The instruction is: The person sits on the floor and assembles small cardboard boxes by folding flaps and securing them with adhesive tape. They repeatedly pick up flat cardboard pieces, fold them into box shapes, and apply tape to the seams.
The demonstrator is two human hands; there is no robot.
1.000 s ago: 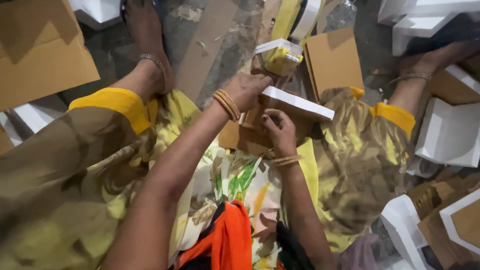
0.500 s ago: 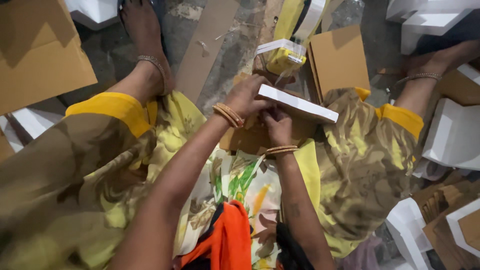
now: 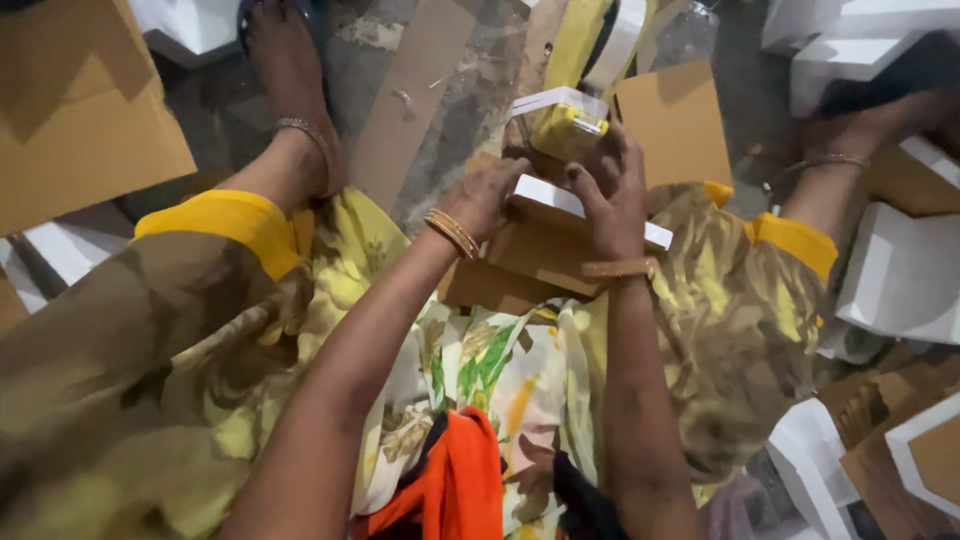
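A single head-worn view looks steeply down from just above the flat cardboard box (image 3: 560, 245); it faces forward over the person's lap toward the floor beyond the box; it sits close, with forearms filling the frame below the box; no second view shares this scene.

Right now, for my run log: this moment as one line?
left hand: on cardboard box | right hand: pressing its white edge | box: on lap | tape dispenser: just beyond
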